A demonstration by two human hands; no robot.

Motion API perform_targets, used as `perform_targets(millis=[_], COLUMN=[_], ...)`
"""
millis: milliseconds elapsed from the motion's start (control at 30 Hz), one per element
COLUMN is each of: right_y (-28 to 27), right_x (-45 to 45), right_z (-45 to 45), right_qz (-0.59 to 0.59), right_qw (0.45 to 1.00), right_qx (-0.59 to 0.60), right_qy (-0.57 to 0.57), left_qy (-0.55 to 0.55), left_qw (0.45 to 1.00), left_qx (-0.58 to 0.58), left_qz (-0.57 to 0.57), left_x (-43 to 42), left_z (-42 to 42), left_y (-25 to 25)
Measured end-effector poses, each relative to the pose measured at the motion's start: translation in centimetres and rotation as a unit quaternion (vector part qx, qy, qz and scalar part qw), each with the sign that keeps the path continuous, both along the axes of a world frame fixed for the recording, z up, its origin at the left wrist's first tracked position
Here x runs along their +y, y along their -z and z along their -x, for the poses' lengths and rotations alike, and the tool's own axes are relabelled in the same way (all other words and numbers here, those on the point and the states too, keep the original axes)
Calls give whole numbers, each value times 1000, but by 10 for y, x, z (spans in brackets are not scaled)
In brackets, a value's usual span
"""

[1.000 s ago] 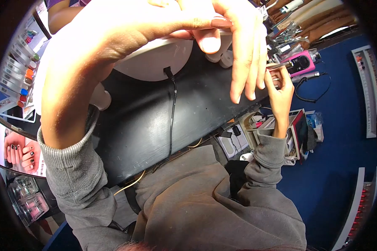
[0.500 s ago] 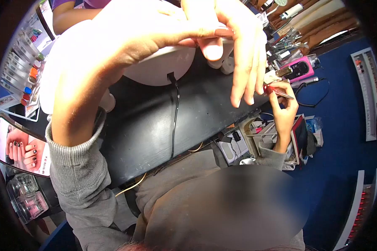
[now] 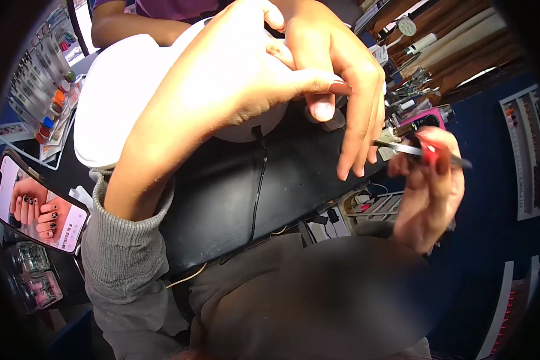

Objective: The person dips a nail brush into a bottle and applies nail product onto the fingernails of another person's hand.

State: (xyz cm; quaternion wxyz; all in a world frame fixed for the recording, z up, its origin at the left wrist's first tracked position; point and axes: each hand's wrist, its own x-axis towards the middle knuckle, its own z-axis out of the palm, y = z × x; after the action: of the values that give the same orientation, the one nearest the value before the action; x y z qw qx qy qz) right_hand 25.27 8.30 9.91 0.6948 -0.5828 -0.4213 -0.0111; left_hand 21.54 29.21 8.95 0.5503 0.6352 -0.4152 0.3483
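My left hand [image 3: 246, 84] reaches in from the left and grips another person's hand [image 3: 336, 54], my thumb lying across it. That person's fingers hang down over the black table, with the thumb pointing down beside them. To the right, my right hand [image 3: 432, 186] pinches a slim silver metal tool [image 3: 396, 146] between red-nailed fingers. The tool lies nearly level, its left end close to the other person's fingertips; whether it touches them I cannot tell. Its exact kind is blurred. Beneath my left arm is a white rounded device [image 3: 114, 102] with a black cable [image 3: 261, 174].
A phone [image 3: 39, 204] showing painted nails stands at the left, above glass jars [image 3: 39, 276]. Nail colour samples [image 3: 48, 102] rise behind it. Metal tools [image 3: 408, 84] and a pink device [image 3: 429, 118] sit at the back right. The table's [image 3: 216, 204] front edge runs near my lap.
My right hand has come up and nearer the camera with the metal tool, which has turned nearly level. My left hand and the held hand have shifted slightly right and down in view.
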Motion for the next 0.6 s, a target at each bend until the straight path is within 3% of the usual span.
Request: perform_targets(millis=[133,333,600], right_y=[-5,5,8], right_x=[33,45,48], right_z=[8,9,9], right_qz=[81,76,67], right_qw=[994,990,984], right_qx=[-16,-57,-84], right_qy=[74,101,144], left_qy=[114,301,416], left_qw=[990,937,880], left_qx=[-75,-168,-210], left_qz=[-25,-61,-97], left_x=[1,3,1], left_z=[-22,-49,-66], left_y=[-2,-2,-2])
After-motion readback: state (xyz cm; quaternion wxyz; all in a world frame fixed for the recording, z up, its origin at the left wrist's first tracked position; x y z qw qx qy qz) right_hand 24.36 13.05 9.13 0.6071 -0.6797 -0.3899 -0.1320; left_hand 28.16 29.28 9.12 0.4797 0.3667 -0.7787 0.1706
